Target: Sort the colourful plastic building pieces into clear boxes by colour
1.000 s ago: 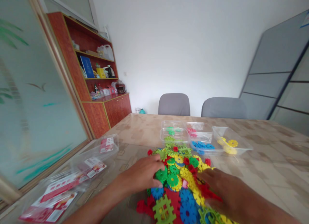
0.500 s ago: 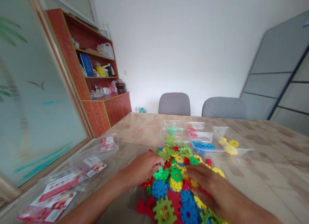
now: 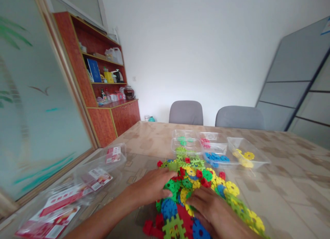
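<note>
A heap of plastic gear and grid pieces (image 3: 199,184) in red, yellow, green and blue lies on the table in front of me. My left hand (image 3: 152,185) rests on the heap's left edge, fingers curled over green and red pieces. My right hand (image 3: 211,208) lies palm down on the middle of the heap, fingers spread over yellow and blue gears. Behind the heap stand clear tubs: one with green pieces (image 3: 186,145), one with red (image 3: 211,138), one with blue (image 3: 216,158), one with yellow (image 3: 247,155).
Clear plastic lids and packets with red labels (image 3: 77,191) lie along the table's left edge by a frosted glass panel. Two grey chairs (image 3: 186,112) stand at the far side. A red wooden cabinet (image 3: 103,91) fills the back left corner.
My right hand has slid left across the heap toward the left hand, uncovering yellow and green pieces on the right. The left hand has stayed almost in place.
</note>
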Demonstrator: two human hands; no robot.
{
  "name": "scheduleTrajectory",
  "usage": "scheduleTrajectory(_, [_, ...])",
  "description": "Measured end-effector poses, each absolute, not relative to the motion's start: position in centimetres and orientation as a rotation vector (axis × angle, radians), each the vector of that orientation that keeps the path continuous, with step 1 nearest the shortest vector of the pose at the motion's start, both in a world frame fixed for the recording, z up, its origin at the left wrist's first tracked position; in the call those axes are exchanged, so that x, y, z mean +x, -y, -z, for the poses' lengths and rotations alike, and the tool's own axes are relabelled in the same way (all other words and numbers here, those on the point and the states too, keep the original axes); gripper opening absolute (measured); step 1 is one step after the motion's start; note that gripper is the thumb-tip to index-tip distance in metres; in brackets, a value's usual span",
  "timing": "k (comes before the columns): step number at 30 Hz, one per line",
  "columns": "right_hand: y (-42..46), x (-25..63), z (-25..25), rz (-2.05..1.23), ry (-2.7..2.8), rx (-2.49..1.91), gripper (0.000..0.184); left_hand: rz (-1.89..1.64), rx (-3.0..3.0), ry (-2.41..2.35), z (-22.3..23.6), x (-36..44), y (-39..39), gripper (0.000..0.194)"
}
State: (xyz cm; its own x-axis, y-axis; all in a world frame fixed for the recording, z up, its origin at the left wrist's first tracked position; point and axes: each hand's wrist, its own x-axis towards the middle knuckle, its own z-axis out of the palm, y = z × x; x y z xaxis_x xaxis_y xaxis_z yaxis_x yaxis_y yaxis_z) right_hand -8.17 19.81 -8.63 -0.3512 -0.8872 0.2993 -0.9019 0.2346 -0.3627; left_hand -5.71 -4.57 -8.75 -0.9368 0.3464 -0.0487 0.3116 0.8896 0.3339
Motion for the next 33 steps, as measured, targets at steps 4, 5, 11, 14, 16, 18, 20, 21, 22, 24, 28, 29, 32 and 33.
scheduleTrajectory(4, [-19.8, -8.1, 9.0, -0.672, 2.485, 1.752, 0.047, -0.411, 0.490, -2.959, 7.6, -4.8, 3.8, 0.039])
scheduleTrajectory(5, [-19.7, -8.2, 9.2, -0.671, 2.476, 1.758, 0.045, -0.401, 0.499, -2.944, 7.3, -4.7, 3.6, 0.037])
scheduleTrajectory(11, [-20.2, -8.9, 9.8, -1.001, 2.338, 1.781, 0.027, -0.492, 0.564, -2.873, 7.5, -4.8, 3.4, 0.052])
scheduleTrajectory(14, [-20.9, -9.4, 9.8, -1.282, 2.264, 1.729, 0.018, -0.588, 0.576, -2.861, 8.2, -5.2, 3.7, 0.056])
scheduleTrajectory(16, [-21.3, -9.9, 9.8, -1.356, 2.263, 1.665, 0.018, -0.683, 0.584, -2.841, 8.5, -5.4, 3.9, 0.059])
scheduleTrajectory(18, [-21.6, -10.3, 9.8, -1.348, 2.315, 1.610, 0.017, -0.779, 0.579, -2.809, 8.5, -5.5, 3.8, 0.060])
scheduleTrajectory(20, [-21.8, -10.6, 9.8, -1.306, 2.365, 1.585, 0.016, -0.841, 0.564, -2.797, 8.4, -5.6, 3.6, 0.055])
scheduleTrajectory(21, [-21.9, -10.7, 9.8, -1.283, 2.382, 1.577, 0.017, -0.860, 0.560, -2.805, 8.4, -5.7, 3.5, 0.050])
scheduleTrajectory(22, [-21.9, -10.8, 9.8, -1.268, 2.390, 1.568, 0.019, -0.875, 0.559, -2.819, 8.4, -5.8, 3.4, 0.045])
scheduleTrajectory(24, [-21.9, -10.9, 9.7, -1.267, 2.392, 1.541, 0.022, -0.904, 0.535, -2.855, 8.5, -5.9, 3.3, 0.036])
scheduleTrajectory(28, [-22.0, -11.0, 9.6, -1.270, 2.385, 1.527, 0.026, -0.955, 0.419, -2.932, 8.7, -6.1, 3.2, 0.030])
scheduleTrajectory(29, [-22.1, -11.1, 9.4, -1.270, 2.381, 1.522, 0.026, -0.970, 0.404, -2.946, 8.6, -6.1, 3.1, 0.028])
scheduleTrajectory(32, [-22.3, -11.5, 9.0, -1.292, 2.355, 1.507, 0.024, -1.034, 0.391, -2.974, 8.4, -6.3, 3.0, 0.018])
scheduleTrajectory(33, [-22.4, -11.6, 8.9, -1.297, 2.346, 1.504, 0.024, -1.056, 0.387, -2.989, 8.4, -6.5, 3.0, 0.015])
